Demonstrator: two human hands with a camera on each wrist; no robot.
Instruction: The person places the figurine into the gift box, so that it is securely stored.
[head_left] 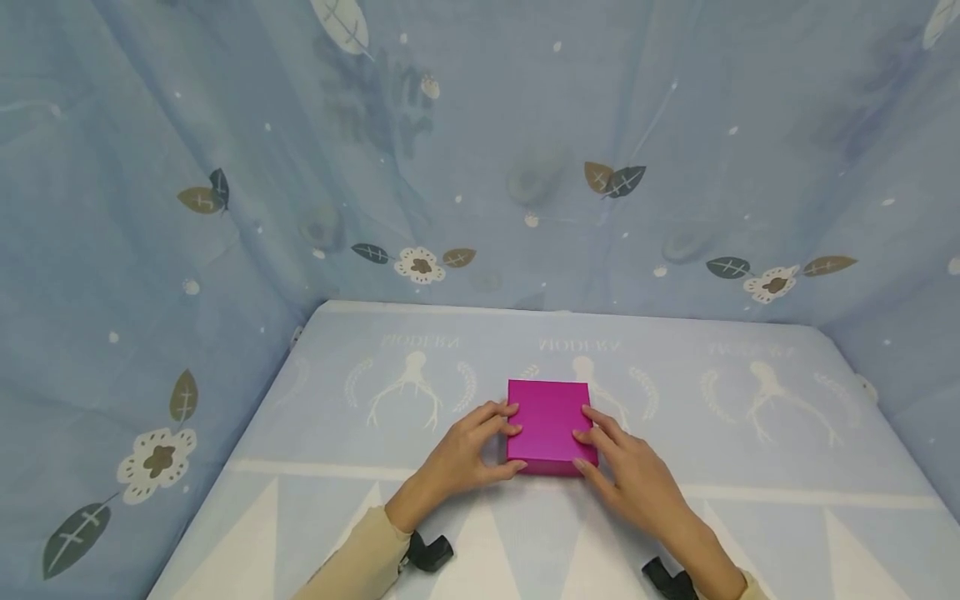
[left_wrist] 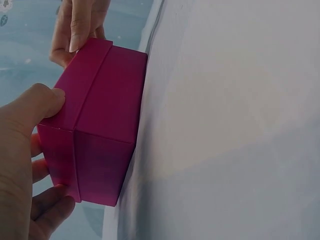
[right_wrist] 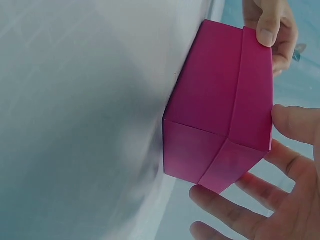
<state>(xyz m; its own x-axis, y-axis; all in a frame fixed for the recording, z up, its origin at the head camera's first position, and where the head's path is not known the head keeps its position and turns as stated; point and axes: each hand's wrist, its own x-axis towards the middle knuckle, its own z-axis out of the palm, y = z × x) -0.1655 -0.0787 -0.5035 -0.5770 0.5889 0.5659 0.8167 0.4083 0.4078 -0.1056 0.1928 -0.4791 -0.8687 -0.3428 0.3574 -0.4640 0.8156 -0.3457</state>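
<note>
A square magenta box (head_left: 551, 421) with a fitted lid (left_wrist: 82, 92) stands on the cloth in front of me. The seam under the lid runs around the sides, and the lid sits down over the base (right_wrist: 205, 82). My left hand (head_left: 467, 454) grips the lid's left side, its thumb on the front face and its fingertips along the side. On the right, my right hand (head_left: 632, 471) holds the lid at the near corner, thumb at the front edge and fingers spread along the side. The inside of the box is hidden.
A pale blue and white patterned cloth (head_left: 337, 483) covers the table. Blue fabric with leaves and flowers (head_left: 480, 150) hangs behind it and along both sides. Black wrist camera mounts (head_left: 431, 553) sit beneath both wrists, near the cloth.
</note>
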